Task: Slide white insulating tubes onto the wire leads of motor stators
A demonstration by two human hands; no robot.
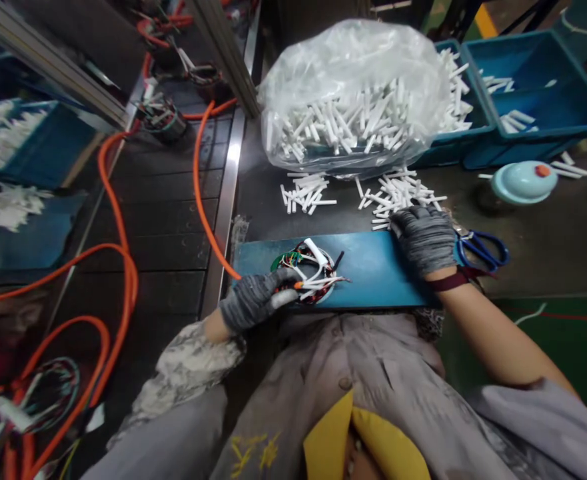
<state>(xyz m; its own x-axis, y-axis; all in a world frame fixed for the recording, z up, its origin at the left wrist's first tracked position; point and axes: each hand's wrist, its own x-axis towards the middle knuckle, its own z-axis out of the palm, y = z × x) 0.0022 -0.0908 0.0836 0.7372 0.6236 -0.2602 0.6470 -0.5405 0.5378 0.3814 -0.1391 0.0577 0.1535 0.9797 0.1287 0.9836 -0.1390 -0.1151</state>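
My left hand (266,299), in a grey glove with pale fingertips, closes on the near left side of a wound motor stator (327,288). Copper windings, a green board piece and loose wires show on this ring, which lies on a blue board (373,267). A thick white sleeve (316,253) sits across its top, and thin white leads with an orange piece run beside my fingers. My right hand (422,241), also gloved, is at the near edge of a pile of white sleeves (398,193). Its fingers are bent down together, tips hidden. Blue-handled scissors (480,248) lie beside it.
Behind the sleeves stands a clear plastic bag (348,67) full of more. Blue bins (548,140) are at the back right, near a pale blue lidded container (523,182). A second sleeve pile (307,192) lies left. Orange cables (116,200) cross the conveyor (173,233).
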